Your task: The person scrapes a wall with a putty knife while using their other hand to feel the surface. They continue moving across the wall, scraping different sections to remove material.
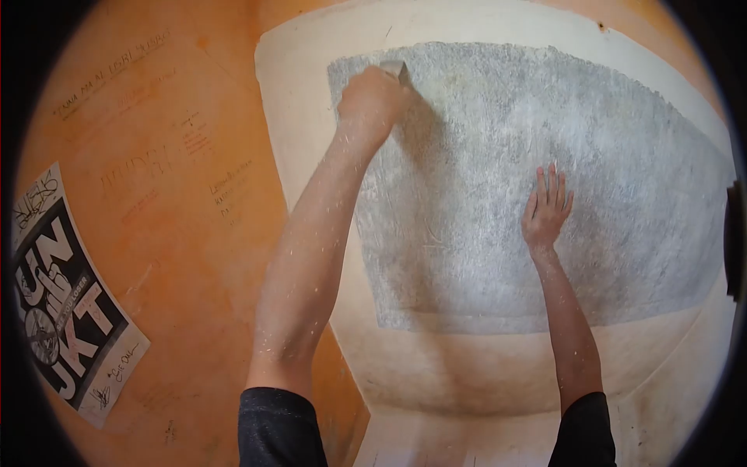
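Observation:
My left hand point(369, 101) is closed in a fist around a small flat grey scraper point(398, 71). Only one thin edge of it shows above my fingers, and the rest is hidden. That hand is at the upper left corner of a rough grey patch point(475, 249) on a white wall panel point(299, 86). Lower and to the right, my right hand point(548, 210) lies flat against the patch with its fingers spread, holding nothing. Pale flecks dot both forearms, most thickly the left one.
An orange wall point(187, 272) with handwriting stands to the left. A black and white poster point(105, 389) hangs on it at the lower left. A dark object point(734, 241) juts in at the right edge. Below the patch the white surface bends at a ledge point(436, 412).

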